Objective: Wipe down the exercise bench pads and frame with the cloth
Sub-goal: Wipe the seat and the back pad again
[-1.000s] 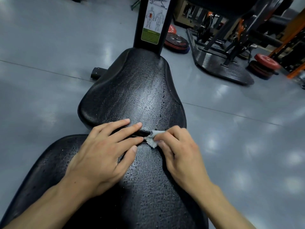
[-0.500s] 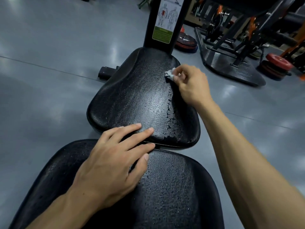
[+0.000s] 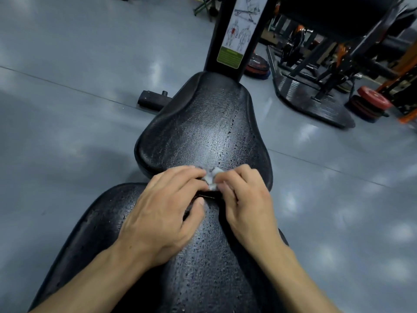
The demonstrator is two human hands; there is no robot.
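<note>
Floor: glossy grey gym floor (image 3: 79, 132) with pale light patches, a thin seam line running across it on either side of the bench.
Bench: black padded exercise bench, seen from above along its length; its surface is textured and beaded with droplets.
Back pad: the near, wide black vinyl pad (image 3: 203, 267), both forearms lying over it and reaching forward.
Seat pad: the far black vinyl pad (image 3: 203, 123), broad at the near end and narrowing toward the post; a narrow gap separates it from the back pad.
Frame: black upright steel post (image 3: 214, 41) rising at the far end of the seat pad, carrying a white exercise-diagram sticker with a green lower panel (image 3: 237, 35); a black foot bar (image 3: 151, 99) sticks out on the floor to the left.
Background: dark machines with a black footplate (image 3: 316, 105) and red weight plates (image 3: 372, 98) at upper right.
Left hand (image 3: 164, 211): palm down at the gap, fingers curled forward, thumb on the back pad; its fingertips meet the cloth.
Right hand (image 3: 246, 199): palm down just beside the left, fingers curled, pinching the cloth.
Grip: both hands hold the cloth between their fingertips.
Cloth: small crumpled pale-grey rag (image 3: 211, 177), bunched between the two hands at the near edge of the seat pad, over the gap.
</note>
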